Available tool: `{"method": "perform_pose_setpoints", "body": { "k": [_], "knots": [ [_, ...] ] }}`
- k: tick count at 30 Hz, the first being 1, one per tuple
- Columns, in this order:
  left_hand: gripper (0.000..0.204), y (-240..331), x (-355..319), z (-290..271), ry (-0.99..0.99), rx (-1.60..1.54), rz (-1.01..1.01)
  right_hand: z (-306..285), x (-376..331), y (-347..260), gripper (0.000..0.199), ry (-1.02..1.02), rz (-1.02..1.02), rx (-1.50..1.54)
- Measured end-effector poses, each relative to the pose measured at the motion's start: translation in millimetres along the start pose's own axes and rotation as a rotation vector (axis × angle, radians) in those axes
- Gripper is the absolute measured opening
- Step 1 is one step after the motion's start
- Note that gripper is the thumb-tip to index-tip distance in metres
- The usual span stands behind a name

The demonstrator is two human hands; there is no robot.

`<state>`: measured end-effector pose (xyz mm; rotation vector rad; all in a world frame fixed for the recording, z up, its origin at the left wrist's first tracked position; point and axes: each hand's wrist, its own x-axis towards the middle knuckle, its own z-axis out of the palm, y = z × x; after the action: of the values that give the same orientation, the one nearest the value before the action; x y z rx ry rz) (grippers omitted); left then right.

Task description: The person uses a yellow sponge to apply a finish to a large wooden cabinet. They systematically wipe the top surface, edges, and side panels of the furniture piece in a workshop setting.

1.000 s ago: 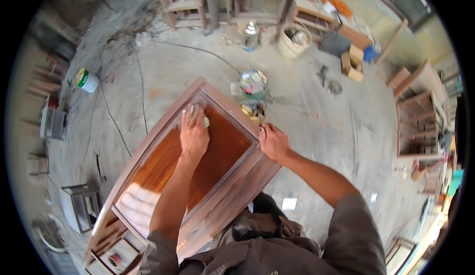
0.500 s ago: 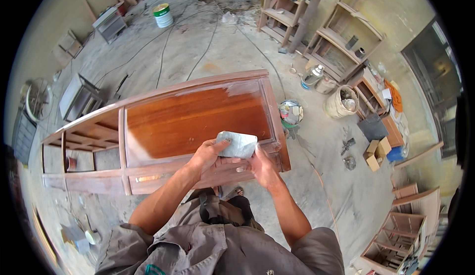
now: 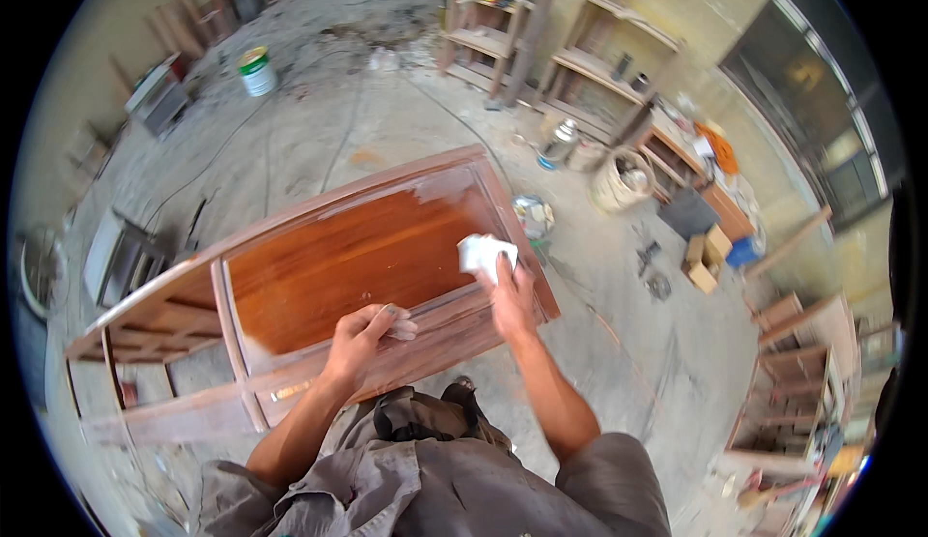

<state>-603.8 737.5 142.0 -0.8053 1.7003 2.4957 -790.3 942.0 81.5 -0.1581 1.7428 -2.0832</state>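
Note:
My right hand (image 3: 509, 295) grips a pale folded sheet (image 3: 486, 255) that looks like sandpaper, thumb on top, above the right part of a wooden cabinet (image 3: 454, 317). My left hand (image 3: 364, 336) hovers over the cabinet's near rail with its fingers curled together. Its fingertips look whitish, and whether anything is between them cannot be made out. Below both hands lies a glossy orange-brown panel (image 3: 338, 266), with dull, dusty-looking patches at its lower left and upper right corners. The cabinet's left end is an open frame.
Beyond the cabinet's right end stand a small bucket (image 3: 533, 216), a metal can (image 3: 559, 141) and a larger pail (image 3: 622, 181). Wooden shelves (image 3: 601, 68) line the wall. A cardboard box (image 3: 707, 257) sits at right. Cables cross the concrete floor (image 3: 387, 131).
The left hand has let go of the sheet and moved down and left. The right hand has lifted the sheet slightly up and right. The whole view has turned.

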Motion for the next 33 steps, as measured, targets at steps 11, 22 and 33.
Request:
{"method": "perform_pose_setpoints", "body": {
  "k": [11, 22, 33],
  "knots": [
    [0.053, 154.9, -110.2, -9.2, -1.173, -0.227, 0.351, 74.3, -65.5, 94.8, 0.054, -0.034, -0.666, -1.451],
    [0.121, 177.5, -85.0, 15.5, -1.71, -0.206, 0.03, 71.8, -58.3, 101.0, 0.053, 0.097, -0.551, -1.51],
    [0.092, 161.0, -22.9, -10.8, -0.985, 0.317, 0.39, 43.8, -56.4, 92.7, 0.056, 0.151, -0.636, -1.455]
  ]
}}
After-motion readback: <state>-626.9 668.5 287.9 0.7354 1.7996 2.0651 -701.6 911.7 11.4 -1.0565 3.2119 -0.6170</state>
